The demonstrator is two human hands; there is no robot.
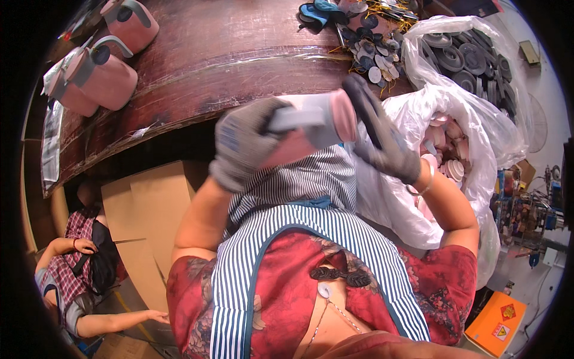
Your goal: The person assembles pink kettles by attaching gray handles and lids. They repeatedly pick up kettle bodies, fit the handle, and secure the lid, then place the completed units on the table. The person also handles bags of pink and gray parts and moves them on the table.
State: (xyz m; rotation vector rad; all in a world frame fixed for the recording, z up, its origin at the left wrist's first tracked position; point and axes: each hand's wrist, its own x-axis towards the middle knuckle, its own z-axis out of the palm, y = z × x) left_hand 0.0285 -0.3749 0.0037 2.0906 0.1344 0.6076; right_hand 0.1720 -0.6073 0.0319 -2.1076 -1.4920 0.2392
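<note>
A pink jug with a grey collar and grey handle lies on its side in front of my striped apron, its round pink end facing right. My left hand, in a grey knit glove, is wrapped round the jug by the handle. Beside the pink end, my gloved right hand is held flat with fingers stretched upward; whether its palm touches the jug I cannot tell. Motion slightly blurs the jug and both gloves. Similar pink jugs stand at the table's far left.
The dark red table spans the far side. Round tags with yellow strings lie at its right end. Plastic bags hold pink parts and grey discs. Cardboard and another person are at left, an orange box lower right.
</note>
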